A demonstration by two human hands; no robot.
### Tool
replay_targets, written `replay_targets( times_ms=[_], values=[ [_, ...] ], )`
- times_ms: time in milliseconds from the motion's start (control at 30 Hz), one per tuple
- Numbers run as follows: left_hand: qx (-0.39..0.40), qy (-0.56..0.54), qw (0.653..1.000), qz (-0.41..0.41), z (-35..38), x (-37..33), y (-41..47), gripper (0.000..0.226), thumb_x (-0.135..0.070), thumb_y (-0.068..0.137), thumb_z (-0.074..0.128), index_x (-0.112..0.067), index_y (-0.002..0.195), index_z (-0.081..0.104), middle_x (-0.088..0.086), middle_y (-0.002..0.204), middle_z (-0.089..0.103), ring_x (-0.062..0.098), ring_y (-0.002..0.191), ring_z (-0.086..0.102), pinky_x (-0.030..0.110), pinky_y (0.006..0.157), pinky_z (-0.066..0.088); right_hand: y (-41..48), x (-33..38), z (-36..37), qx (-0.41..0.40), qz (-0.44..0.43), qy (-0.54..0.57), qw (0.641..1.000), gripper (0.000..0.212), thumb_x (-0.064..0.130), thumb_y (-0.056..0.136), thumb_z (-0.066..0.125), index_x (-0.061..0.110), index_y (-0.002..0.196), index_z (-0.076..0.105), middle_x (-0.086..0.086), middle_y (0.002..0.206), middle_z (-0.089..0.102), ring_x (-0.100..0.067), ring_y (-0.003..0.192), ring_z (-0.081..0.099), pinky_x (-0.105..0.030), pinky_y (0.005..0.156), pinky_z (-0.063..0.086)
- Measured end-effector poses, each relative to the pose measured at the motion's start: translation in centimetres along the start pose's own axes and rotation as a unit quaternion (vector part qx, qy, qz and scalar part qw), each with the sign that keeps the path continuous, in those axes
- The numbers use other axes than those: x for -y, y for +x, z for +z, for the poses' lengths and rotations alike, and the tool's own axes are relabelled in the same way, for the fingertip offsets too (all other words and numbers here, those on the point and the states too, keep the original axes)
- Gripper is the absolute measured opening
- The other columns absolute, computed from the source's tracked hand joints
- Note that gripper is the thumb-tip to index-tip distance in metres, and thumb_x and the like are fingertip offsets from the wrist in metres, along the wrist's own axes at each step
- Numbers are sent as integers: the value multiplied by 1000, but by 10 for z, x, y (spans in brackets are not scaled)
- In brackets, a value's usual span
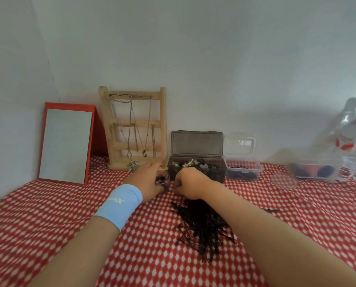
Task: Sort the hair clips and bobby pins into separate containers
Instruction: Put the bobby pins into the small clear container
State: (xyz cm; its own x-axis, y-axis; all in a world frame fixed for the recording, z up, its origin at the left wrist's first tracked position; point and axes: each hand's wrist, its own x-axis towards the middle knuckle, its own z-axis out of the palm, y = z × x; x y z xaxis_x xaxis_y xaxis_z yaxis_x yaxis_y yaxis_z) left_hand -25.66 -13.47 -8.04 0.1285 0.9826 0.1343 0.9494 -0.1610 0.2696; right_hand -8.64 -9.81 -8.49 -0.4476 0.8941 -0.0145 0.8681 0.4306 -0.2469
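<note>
At the middle of the frame our two hands meet on the tabletop (pixel 49 214), which is covered by a red cloth with white diamonds. Our left hand (pixel 150 180), with a pale blue wristband (pixel 119 205) behind it, reaches forward with its fingers (pixel 152 165) fairly straight and relaxed. A small cluster of dark hair clips (pixel 161 180) lies against its thumb side. Our right hand (pixel 190 186) sits just beside that cluster, fingers curled under; whether they pinch a clip we cannot tell. A loose heap of bobby pins (pixel 204 226) lies lower centre, partly under our right forearm. Just above the right hand stands a dark box (pixel 219 174), lid up, filled with more clips in dark and pale colours. Right of it a small clear container (pixel 255 168), also open, holds a few dark pins. Toward the upper left a red-framed mirror (pixel 66 143) and a wooden jewellery stand (pixel 135 129) hung with necklaces stand by the wall. At the right edge stand clear bottles (pixel 353 141).
</note>
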Motion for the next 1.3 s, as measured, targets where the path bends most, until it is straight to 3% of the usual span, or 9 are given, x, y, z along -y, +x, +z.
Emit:
replay_targets(
  times_ms=[167,267,333,433,600,733,867,1067,1300],
  values=[
    [-95,12,992,87,-4,-21,-8,42,-35,88,65,-29,128,52,-8,128,48,13,123,38,31,105,35,-24,-23,-34,70,10,-59,996,19,26,95,65,13,105,75,-5,104,72,-23,94,66,-40,90,56],
    [-41,-87,987,132,-2,-51,-12,25,-32,90,64,-30,115,61,-13,112,55,6,106,53,20,90,44,-53,-40,-59,63,27,-61,996,13,31,93,67,22,95,76,4,98,70,-16,89,64,-34,89,55],
    [-4,-114,982,152,0,-72,-12,28,-31,93,62,-29,121,61,-13,117,58,4,105,56,17,89,45,-69,-51,-71,65,39,-71,995,14,33,92,68,24,97,77,8,96,70,-14,88,64,-29,85,53],
    [44,-107,977,177,9,-104,-5,43,-34,95,59,-25,136,54,-8,137,53,10,125,49,26,107,38,-91,-71,-77,77,61,-85,992,21,36,91,68,23,103,77,9,93,69,-12,87,63,-28,85,50],
    [190,43,966,169,39,-141,9,77,-61,87,58,-22,150,34,2,151,35,26,140,34,44,113,34,-116,-112,-74,74,121,-50,989,16,40,85,68,30,94,78,13,91,71,-11,87,66,-39,92,55],
    [155,21,972,173,53,-150,16,64,-61,83,63,-31,138,51,1,136,43,23,131,36,42,110,37,-132,-128,-76,165,159,-97,969,36,26,76,77,38,109,69,12,105,58,-16,102,55,-47,105,45],
    [149,-23,971,186,50,-153,22,45,-48,84,70,-28,123,65,-5,120,56,15,109,53,29,96,45,-134,-134,-69,109,149,-86,979,24,23,82,74,36,102,73,12,101,62,-14,92,54,-38,96,44],
    [197,1,966,169,43,-148,21,94,-61,69,77,-26,146,36,-5,142,42,18,128,44,38,108,42,-115,-118,-61,63,84,-9,994,17,18,86,73,30,97,77,18,86,63,-1,80,58,-24,88,50],
    [181,-67,965,176,41,-138,29,81,-41,80,76,-29,148,34,-6,140,51,16,123,52,34,105,44,-117,-116,-68,51,39,1,998,38,13,91,58,24,125,69,7,119,67,-12,107,63,-25,95,49]
  ],
)
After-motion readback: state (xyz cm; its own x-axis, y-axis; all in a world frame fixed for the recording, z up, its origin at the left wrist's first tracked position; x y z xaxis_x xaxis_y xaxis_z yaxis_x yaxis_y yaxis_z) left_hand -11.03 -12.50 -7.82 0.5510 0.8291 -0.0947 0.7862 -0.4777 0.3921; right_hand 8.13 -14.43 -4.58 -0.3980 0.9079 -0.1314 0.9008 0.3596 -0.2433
